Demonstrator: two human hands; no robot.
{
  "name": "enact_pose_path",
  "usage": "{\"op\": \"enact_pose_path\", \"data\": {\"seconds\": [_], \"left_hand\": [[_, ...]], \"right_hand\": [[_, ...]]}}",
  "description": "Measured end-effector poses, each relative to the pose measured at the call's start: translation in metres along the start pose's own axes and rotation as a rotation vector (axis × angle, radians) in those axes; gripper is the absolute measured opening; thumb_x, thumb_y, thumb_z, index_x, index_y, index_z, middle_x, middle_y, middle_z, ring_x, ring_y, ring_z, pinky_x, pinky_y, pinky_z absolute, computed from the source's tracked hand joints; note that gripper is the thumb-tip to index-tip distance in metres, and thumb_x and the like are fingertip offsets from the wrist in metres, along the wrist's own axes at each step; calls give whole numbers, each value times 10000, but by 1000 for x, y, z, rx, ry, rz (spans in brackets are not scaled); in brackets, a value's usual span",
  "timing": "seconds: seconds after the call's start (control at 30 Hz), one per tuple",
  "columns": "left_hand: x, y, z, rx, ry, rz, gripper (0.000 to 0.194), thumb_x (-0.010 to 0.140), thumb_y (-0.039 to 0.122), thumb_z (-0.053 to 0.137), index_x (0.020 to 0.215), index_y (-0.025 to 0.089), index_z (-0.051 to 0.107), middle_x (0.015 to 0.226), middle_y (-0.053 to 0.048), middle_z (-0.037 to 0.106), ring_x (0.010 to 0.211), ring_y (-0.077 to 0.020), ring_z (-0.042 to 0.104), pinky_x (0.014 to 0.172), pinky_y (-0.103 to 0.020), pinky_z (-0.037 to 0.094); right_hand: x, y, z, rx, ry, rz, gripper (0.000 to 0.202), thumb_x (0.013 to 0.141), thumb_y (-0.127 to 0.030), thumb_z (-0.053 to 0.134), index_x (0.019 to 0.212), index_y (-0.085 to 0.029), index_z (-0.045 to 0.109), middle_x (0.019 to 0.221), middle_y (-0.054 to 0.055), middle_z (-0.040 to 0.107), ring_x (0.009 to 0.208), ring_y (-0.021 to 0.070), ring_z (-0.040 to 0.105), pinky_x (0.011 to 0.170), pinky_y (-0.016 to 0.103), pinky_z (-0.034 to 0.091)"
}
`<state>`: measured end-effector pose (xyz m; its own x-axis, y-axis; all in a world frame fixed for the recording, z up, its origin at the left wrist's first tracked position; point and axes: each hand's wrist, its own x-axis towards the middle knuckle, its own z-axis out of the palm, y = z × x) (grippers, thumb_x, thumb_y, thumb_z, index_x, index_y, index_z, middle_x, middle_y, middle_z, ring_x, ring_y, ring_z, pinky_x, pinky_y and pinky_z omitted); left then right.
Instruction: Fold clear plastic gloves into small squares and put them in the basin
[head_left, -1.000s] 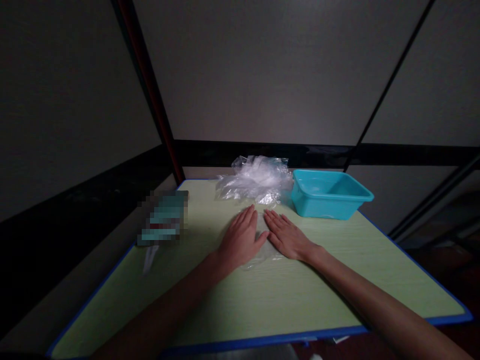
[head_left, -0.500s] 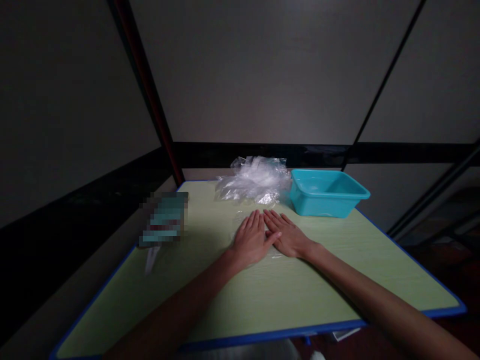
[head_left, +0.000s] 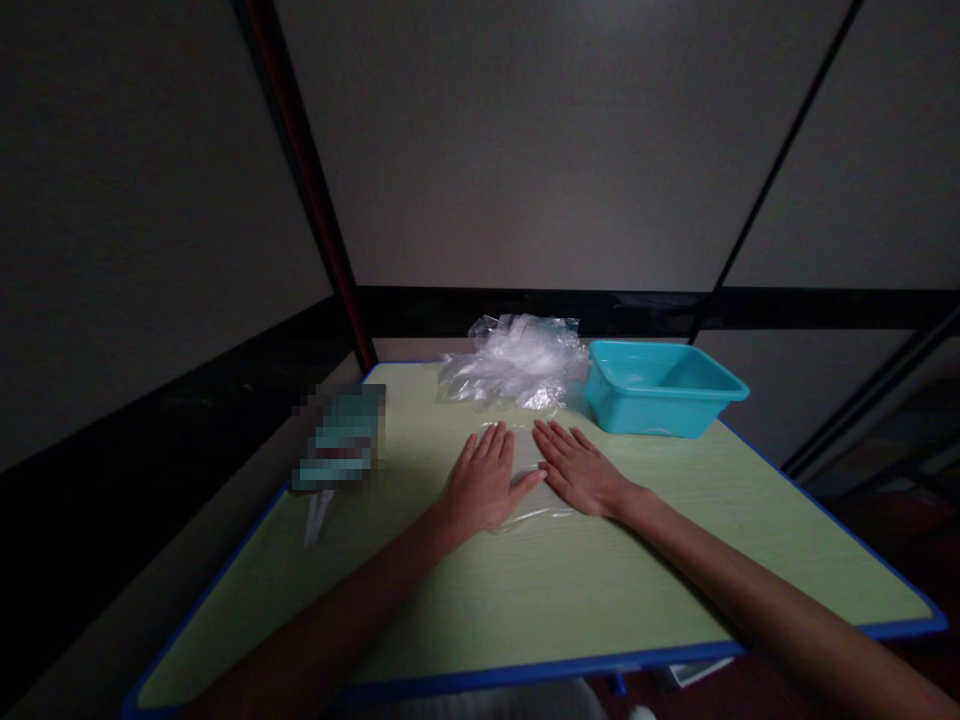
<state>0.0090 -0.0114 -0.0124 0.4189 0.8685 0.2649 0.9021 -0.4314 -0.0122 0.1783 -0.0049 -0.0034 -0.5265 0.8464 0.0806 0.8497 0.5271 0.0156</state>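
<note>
Flat on the table lies a clear plastic bag (head_left: 529, 505), its shiny creases showing between and below my hands. My left hand (head_left: 486, 482) presses down on the bag's left part with fingers stretched out and thumb pointing right. On the right part rests my right hand (head_left: 581, 470), palm down, its fingers extended up and to the left. The left thumb tip comes close to or touches the right hand. Neither hand grasps anything. Much of the bag is hidden under the palms.
Behind my hands a heap of clear plastic bags (head_left: 517, 362) lies at the table's far edge. A turquoise basin (head_left: 652, 415) stands to its right. On the left is a blurred-out greenish item (head_left: 341, 440) with a whitish strip (head_left: 319, 515) by it. The table (head_left: 480, 620) has a blue edge; walls stand behind and left.
My left hand has slid left, away from the right hand, widening the gap so more of the bag shows. My right hand stays nearly in place. The view has shifted slightly.
</note>
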Motion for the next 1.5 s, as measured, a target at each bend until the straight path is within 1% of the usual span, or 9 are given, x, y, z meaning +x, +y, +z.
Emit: {"op": "enact_pose_path", "data": {"seconds": [0.23,0.47,0.67,0.83,1.03,1.13,1.23,1.3,1.5], "left_hand": [[-5,-10,0,34,14,-22,748,784,614,226,1247,44,364,1334,-176,323,1248,-266,252,1002,-407,221],[-7,-11,-4,41,-22,-31,743,781,612,237,1249,49,363,1343,-177,306,1253,-266,240,1006,-397,207],[-7,-11,-1,42,-16,-30,743,785,610,229,1262,52,344,1351,-171,292,1258,-263,228,1009,-403,205],[-5,-16,3,-51,5,-30,740,791,598,241,1273,41,311,1357,-165,280,1268,-254,200,1018,-404,199],[5,-32,-1,-315,128,-277,596,866,447,157,1279,36,284,1342,-150,319,1248,-182,264,1014,-313,244],[4,-31,-3,-267,142,-153,610,854,454,224,1285,25,264,1359,-156,281,1264,-195,221,1027,-343,214],[0,-25,-4,-166,95,40,635,828,490,289,1286,50,278,1368,-144,266,1271,-206,201,1032,-370,197],[-1,-22,-4,-120,60,126,651,818,519,290,1286,66,289,1366,-135,276,1270,-205,208,1031,-364,196],[0,-21,-1,-30,-7,160,672,818,540,271,1270,45,325,1341,-154,320,1253,-227,251,1017,-369,222]], "right_hand": [[-1,-1,0,13,-5,19,541,878,-372,161,1340,-93,207,1398,80,154,1275,244,136,1021,433,163],[-4,2,-1,21,-14,61,550,878,-388,149,1342,-97,197,1401,71,143,1278,235,132,1020,433,164],[-5,4,-3,41,-33,72,557,878,-398,139,1346,-98,180,1402,63,139,1281,226,123,1023,431,157],[-7,8,-3,70,-30,57,550,879,-379,151,1345,-87,178,1401,74,143,1281,213,127,1028,413,163],[-3,12,-2,188,78,95,527,882,-322,152,1335,-56,198,1390,117,185,1274,189,170,1022,394,198],[1,6,-6,193,115,69,532,882,-323,158,1333,-44,198,1390,127,184,1278,193,153,1027,387,180],[3,-2,-8,159,77,21,544,880,-337,182,1331,-34,201,1391,133,179,1279,206,146,1033,375,166],[4,-5,-9,130,48,0,548,880,-345,192,1332,-35,202,1391,134,176,1279,215,140,1034,377,158],[6,-3,-2,86,-4,-44,552,884,-378,172,1335,-61,206,1392,114,176,1278,204,146,1035,384,152]]}}
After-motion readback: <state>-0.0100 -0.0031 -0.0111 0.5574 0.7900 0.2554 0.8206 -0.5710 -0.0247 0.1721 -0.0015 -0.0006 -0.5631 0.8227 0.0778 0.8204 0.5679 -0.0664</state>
